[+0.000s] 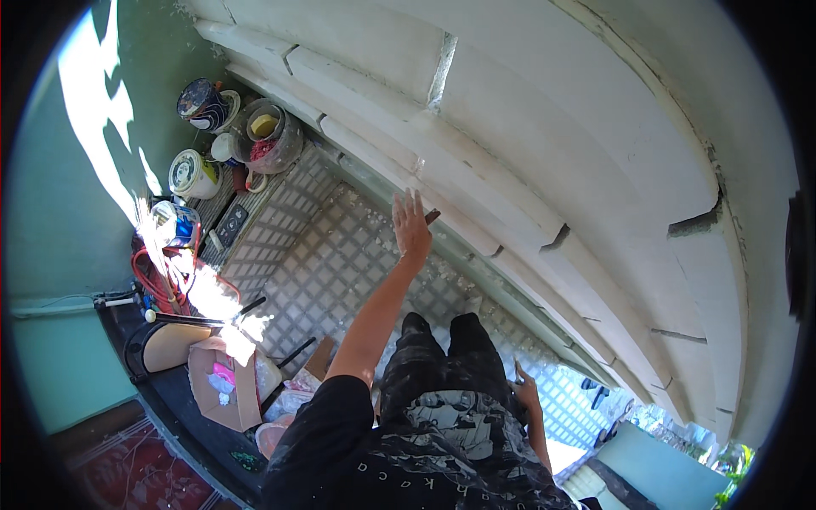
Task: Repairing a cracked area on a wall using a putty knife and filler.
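My left hand [410, 228] reaches forward with its fingers stretched out, at the lower edge of the pale stepped panels [484, 191]. A short dark brown piece [433, 217] shows beside its thumb side; whether the hand touches it or it belongs to the panels, I cannot tell. Whether the fingertips touch the panel is also unclear. Low beside my right thigh hangs my right hand [527, 393]. One finger points forward, apart from the others, and nothing shows in the hand. Dark gaps and notches, such as the notch [555, 238], break the panel edges.
Paint buckets [194, 174] and a clear tub [270, 136] stand on a slatted bench at the left. Below them lie a red hose [153, 285] and an open cardboard box [223, 387] on a black surface. Debris litters the patterned tiled floor [331, 246].
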Available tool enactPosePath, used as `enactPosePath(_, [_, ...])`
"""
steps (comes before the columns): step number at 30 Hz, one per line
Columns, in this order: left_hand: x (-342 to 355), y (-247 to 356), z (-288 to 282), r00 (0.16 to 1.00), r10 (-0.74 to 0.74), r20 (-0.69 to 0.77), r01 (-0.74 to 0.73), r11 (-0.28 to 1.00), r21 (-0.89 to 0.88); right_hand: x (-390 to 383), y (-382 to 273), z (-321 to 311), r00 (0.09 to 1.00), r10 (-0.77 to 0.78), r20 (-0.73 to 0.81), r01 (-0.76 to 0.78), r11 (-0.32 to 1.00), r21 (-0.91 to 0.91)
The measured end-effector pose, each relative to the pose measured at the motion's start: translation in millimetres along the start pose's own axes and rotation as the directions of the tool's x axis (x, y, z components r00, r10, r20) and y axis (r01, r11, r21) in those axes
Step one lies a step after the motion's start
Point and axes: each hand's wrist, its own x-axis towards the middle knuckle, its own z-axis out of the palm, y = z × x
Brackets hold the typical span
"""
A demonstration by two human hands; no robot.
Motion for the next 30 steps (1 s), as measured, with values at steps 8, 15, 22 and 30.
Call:
enactPosePath(8, [-108.7, 76.4, -4.7, 0.317, 0.948, -0.043, -0.943, 0.31, -0.12, 16.1, -13.1, -6.0, 0.999, -0.002, -0.033, 0.004, 0.998, 0.058])
enactPosePath(15, [-31.5, 36.0, -0.7, 0.998, -0.066, 0.016, 0.068, 0.972, -0.226, 7.5, -12.9, -22.7, 0.993, 0.09, 0.077, -0.108, 0.953, 0.284])
enactPosePath(22, [-97.8, 65.0, 26.3, 0.724, 0.651, 0.229, -0.576, 0.753, -0.32, 12.9, -34.2, -51.5, 0.987, 0.017, 0.16, -0.074, 0.931, 0.358])
enactPosePath(30, [-159.6, -57.5, 65.6, 0.907, 0.288, 0.308, 0.078, 0.603, -0.794, 83.1, -166.8, -81.9, 0.824, -0.496, 0.272, 0.481, 0.868, 0.126])
